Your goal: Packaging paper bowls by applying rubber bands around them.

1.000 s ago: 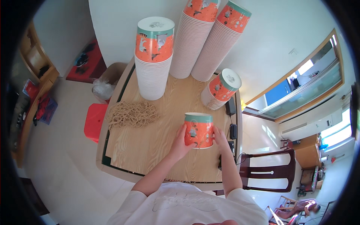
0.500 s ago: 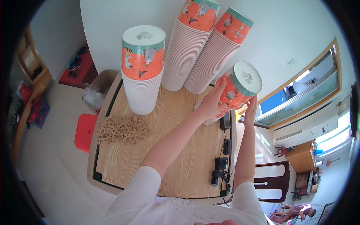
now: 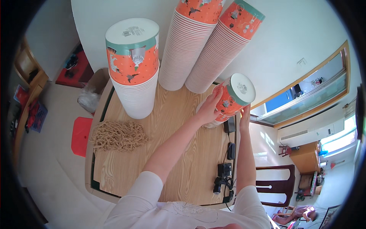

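Note:
Both hands are around an upside-down orange paper bucket (image 3: 225, 97) with a green band and white base, at the table's far right. My left hand (image 3: 209, 109) is closed on its left side. My right hand (image 3: 245, 115) presses against the near right side, its fingers partly hidden. Under the held bucket, the top of a short stack of matching buckets (image 3: 214, 123) shows; whether the held one is fully seated on it, I cannot tell. Further left stand a stack of nested buckets (image 3: 134, 95) and two taller stacks, one in the middle (image 3: 186, 49) and one leaning right (image 3: 219, 55).
A tan heap of crinkled strands (image 3: 119, 136) lies on the left of the wooden table (image 3: 179, 164). Black adapters and cables (image 3: 225, 170) line the right edge. A red stool (image 3: 81, 136) stands left, a dark chair (image 3: 280, 185) right. Another person (image 3: 299, 214) is at the lower right.
Both hands have brought the bucket lower and slightly left, down toward the short stack. The head view has shifted a little; the other stacks stand as before.

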The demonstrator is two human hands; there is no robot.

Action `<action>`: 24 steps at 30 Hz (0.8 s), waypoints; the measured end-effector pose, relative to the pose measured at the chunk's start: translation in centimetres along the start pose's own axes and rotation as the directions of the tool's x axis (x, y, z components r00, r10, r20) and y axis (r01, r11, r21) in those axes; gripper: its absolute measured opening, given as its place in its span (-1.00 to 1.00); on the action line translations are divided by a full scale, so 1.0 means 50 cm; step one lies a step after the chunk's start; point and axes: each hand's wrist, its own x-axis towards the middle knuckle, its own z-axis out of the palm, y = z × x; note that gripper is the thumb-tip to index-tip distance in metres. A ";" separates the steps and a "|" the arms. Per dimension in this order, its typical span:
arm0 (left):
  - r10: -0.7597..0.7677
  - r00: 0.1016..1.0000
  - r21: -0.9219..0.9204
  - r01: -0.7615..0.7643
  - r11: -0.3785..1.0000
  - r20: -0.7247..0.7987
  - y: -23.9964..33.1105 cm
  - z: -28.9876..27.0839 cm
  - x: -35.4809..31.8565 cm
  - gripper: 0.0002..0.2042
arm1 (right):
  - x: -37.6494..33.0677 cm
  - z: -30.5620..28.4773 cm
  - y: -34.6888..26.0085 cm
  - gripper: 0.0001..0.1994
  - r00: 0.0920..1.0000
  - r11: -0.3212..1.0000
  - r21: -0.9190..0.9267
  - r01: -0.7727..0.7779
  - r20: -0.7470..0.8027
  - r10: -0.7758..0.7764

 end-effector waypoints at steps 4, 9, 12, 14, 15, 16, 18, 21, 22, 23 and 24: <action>-0.090 0.994 -0.017 0.092 0.996 0.067 -0.015 0.007 -0.019 -0.13 | -0.023 0.006 0.049 -0.42 0.993 0.991 0.058 -0.117 0.001 0.117; -0.051 0.995 -0.002 0.051 0.999 0.083 -0.026 -0.005 -0.042 -0.15 | -0.050 0.023 0.054 -0.41 0.985 0.982 0.074 -0.172 0.047 0.169; -0.060 0.995 0.011 0.059 0.998 0.082 -0.031 -0.009 -0.062 -0.20 | -0.062 0.032 0.048 -0.44 0.988 0.987 0.033 -0.156 0.001 0.156; -0.136 0.990 0.055 0.134 0.989 0.039 -0.017 -0.006 -0.099 -0.27 | -0.094 0.019 0.079 -0.50 0.983 0.990 -0.002 -0.138 -0.119 0.137; -0.138 0.990 0.064 0.135 0.989 0.036 -0.016 -0.013 -0.131 -0.27 | -0.111 0.023 0.088 -0.53 0.978 0.992 -0.012 -0.128 -0.168 0.124; -0.237 0.972 0.031 0.237 0.971 -0.007 -0.021 -0.023 -0.170 -0.30 | -0.130 0.031 0.098 -0.55 0.970 0.992 -0.021 -0.121 -0.214 0.114; -0.343 0.938 0.005 0.343 0.939 -0.058 -0.018 -0.059 -0.238 -0.34 | -0.172 0.052 0.105 -0.59 0.947 0.994 -0.045 -0.096 -0.313 0.077; -0.488 0.839 0.087 0.520 0.850 -0.242 0.003 -0.133 -0.321 -0.45 | -0.220 0.092 0.057 -0.64 0.939 0.996 -0.079 -0.036 -0.344 0.006; -0.459 0.819 0.075 0.511 0.856 -0.345 0.001 -0.158 -0.342 -0.53 | -0.227 0.106 0.043 -0.63 0.954 0.998 -0.057 -0.041 -0.298 0.022; -0.423 0.789 0.067 0.500 0.863 -0.445 0.001 -0.184 -0.360 -0.60 | -0.231 0.119 0.029 -0.63 0.967 0.998 -0.034 -0.046 -0.252 0.036; -0.420 0.783 0.078 0.506 0.859 -0.459 0.019 -0.220 -0.365 -0.60 | -0.230 0.138 0.002 -0.65 0.979 0.999 -0.022 -0.027 -0.203 0.022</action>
